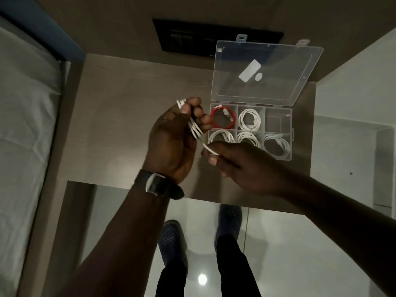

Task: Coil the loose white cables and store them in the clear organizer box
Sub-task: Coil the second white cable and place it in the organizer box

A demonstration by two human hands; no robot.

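A: Where was the white cable (194, 127) at that point?

B: Up in the air, just left of the clear organizer box (278, 121), bundled in the left hand (171, 138). That hand was clamped round several loops, thumb pressing them against the fingers.

A: And which way did the bundle run?

B: Its long axis went diagonally, from the top of the left fist down and right toward the box's near-left corner. A free tail carried on along that line into the right hand (237, 166), which pinched it between thumb and fingertips.

A: The box itself?

B: Lid (265, 69) standing open at its far side. A red cable coil (223, 118) sat in its far-left compartment, white coils (249, 119) in four others. The far-right one looked empty, though I couldn't say for sure.
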